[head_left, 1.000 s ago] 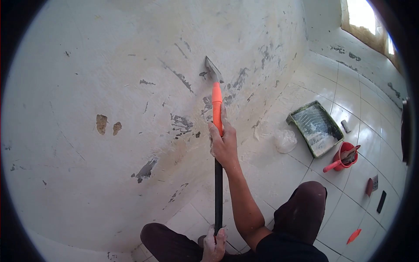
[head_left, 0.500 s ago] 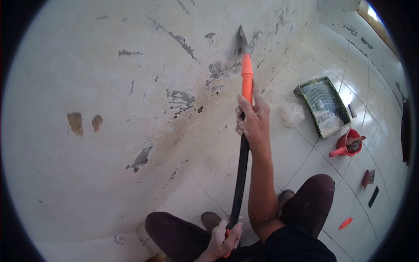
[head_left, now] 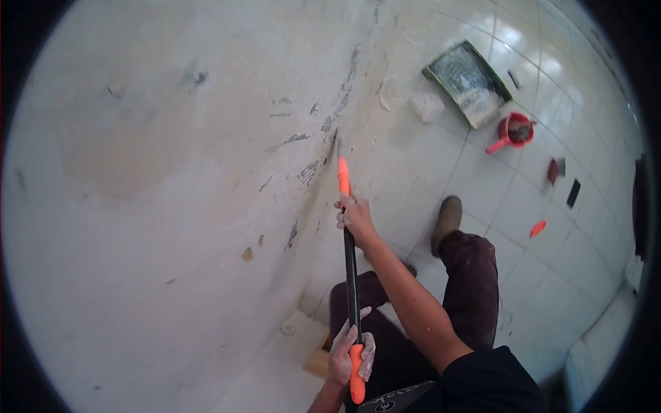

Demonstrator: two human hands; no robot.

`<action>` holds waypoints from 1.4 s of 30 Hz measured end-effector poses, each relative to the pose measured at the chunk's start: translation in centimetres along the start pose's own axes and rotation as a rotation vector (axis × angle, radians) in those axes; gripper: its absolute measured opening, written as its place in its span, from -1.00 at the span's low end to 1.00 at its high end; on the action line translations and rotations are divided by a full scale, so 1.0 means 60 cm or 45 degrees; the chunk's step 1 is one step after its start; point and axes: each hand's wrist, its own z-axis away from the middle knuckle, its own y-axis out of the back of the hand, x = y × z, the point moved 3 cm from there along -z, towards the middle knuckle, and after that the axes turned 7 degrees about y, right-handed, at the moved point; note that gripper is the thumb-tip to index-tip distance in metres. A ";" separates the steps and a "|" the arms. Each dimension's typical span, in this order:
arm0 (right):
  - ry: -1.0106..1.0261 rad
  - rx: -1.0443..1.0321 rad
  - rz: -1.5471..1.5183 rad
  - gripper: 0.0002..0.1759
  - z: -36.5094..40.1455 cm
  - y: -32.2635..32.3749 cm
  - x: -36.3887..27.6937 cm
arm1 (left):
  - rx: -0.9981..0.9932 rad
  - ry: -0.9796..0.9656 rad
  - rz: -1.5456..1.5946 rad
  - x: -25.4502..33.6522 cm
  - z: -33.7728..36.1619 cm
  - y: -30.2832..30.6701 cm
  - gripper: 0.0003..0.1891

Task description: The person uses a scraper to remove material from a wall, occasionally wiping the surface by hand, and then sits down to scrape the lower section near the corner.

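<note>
A long-handled scraper [head_left: 351,275] with a black pole and orange grips runs up the middle of the view. My right hand [head_left: 356,219] is wrapped round the pole just below its upper orange section. Lower down, my left hand [head_left: 351,350], coated in white dust, holds the pole by the orange end grip. The narrow blade [head_left: 338,144] lies against the foot of the patchy wall [head_left: 172,227], where the wall meets the floor. Grey scraped patches [head_left: 308,172] show close beside the blade.
On the tiled floor [head_left: 482,186] to the right lie a paint tray [head_left: 457,76], a crumpled clear plastic bag [head_left: 427,107] and a red pot [head_left: 510,129] with tools inside. Farther right are a small red-handled scraper [head_left: 553,171], a black strip [head_left: 573,193] and an orange piece [head_left: 537,228].
My view has shifted, with the tray and pot now higher and farther left. The blade has gone from up on the wall to its foot. Both hands still hold the scraper.
</note>
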 end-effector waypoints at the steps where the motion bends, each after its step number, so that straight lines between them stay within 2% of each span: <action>1: -0.064 -0.041 -0.019 -0.50 0.038 -0.017 0.007 | 0.109 0.027 -0.016 0.002 0.041 -0.020 -0.45; 4: -0.242 -0.100 -0.249 -0.54 0.122 -0.062 0.016 | 0.293 0.089 -0.113 0.012 0.131 -0.059 -0.47; 7: -0.316 -0.048 -0.289 -0.53 0.147 -0.085 0.036 | 0.448 0.211 0.046 0.019 0.156 -0.059 -0.55; 10: -0.409 -0.029 -0.290 -0.50 0.153 -0.091 0.058 | 0.399 0.319 0.078 0.035 0.135 -0.051 -0.57; 13: -0.411 0.030 -0.244 -0.57 0.147 -0.089 0.037 | 0.330 0.281 0.265 0.052 0.097 -0.073 -0.53; 14: -0.426 0.038 -0.252 -0.57 0.134 -0.084 0.051 | 0.346 0.290 0.267 0.054 0.087 -0.079 -0.53; 16: -0.330 0.017 -0.005 -0.65 0.089 -0.069 0.067 | 0.416 0.296 0.111 0.065 0.060 -0.086 -0.54; 20: -0.261 0.117 -0.142 -0.69 0.018 -0.043 0.032 | 0.390 0.362 0.154 0.094 -0.025 -0.071 -0.54; 22: -0.397 0.042 -0.258 -0.74 0.004 -0.023 0.037 | 0.421 0.444 -0.039 0.095 -0.047 -0.082 -0.52; 23: -0.445 -0.038 -0.283 -0.81 0.001 -0.011 0.042 | 0.388 0.501 -0.185 0.096 -0.060 -0.084 -0.48; 24: -0.450 -0.020 -0.274 -0.81 0.016 -0.003 0.036 | 0.288 0.457 -0.260 0.100 -0.079 -0.087 -0.44; 25: -0.475 -0.063 -0.247 -0.80 0.031 0.000 0.017 | 0.349 0.435 -0.316 0.110 -0.100 -0.082 -0.40; 27: -0.484 -0.110 -0.206 -0.80 0.059 0.000 -0.022 | 0.629 0.356 -0.512 0.138 -0.162 -0.016 -0.42; 29: -0.494 -0.184 -0.016 -0.68 0.115 -0.004 -0.042 | 0.695 -0.034 -0.728 0.167 -0.248 0.085 -0.43; 31: -0.391 -0.188 0.063 -0.68 0.164 -0.003 -0.076 | 0.657 0.293 -0.719 0.206 -0.276 0.077 -0.46; 32: -0.301 -0.197 0.118 -0.68 0.190 -0.002 -0.089 | 0.648 0.292 -0.711 0.205 -0.290 0.069 -0.46; 33: -0.266 -0.211 0.317 -0.45 0.212 0.005 -0.102 | 0.542 0.192 -0.517 0.202 -0.306 0.056 -0.50; 34: -0.292 -0.236 0.346 -0.40 0.241 0.008 -0.126 | 0.430 0.091 -0.323 0.203 -0.322 0.042 -0.54; 35: -0.327 -0.259 0.368 -0.35 0.279 0.008 -0.145 | 0.400 0.099 -0.207 0.208 -0.321 0.027 -0.61; 37: -0.222 -0.297 0.344 -0.32 0.363 0.012 -0.169 | 0.444 0.051 -0.128 0.212 -0.354 0.046 -0.61; 42: -0.477 -0.169 0.233 -0.16 0.565 0.020 -0.292 | 0.532 0.000 -0.090 0.221 -0.407 0.065 -0.59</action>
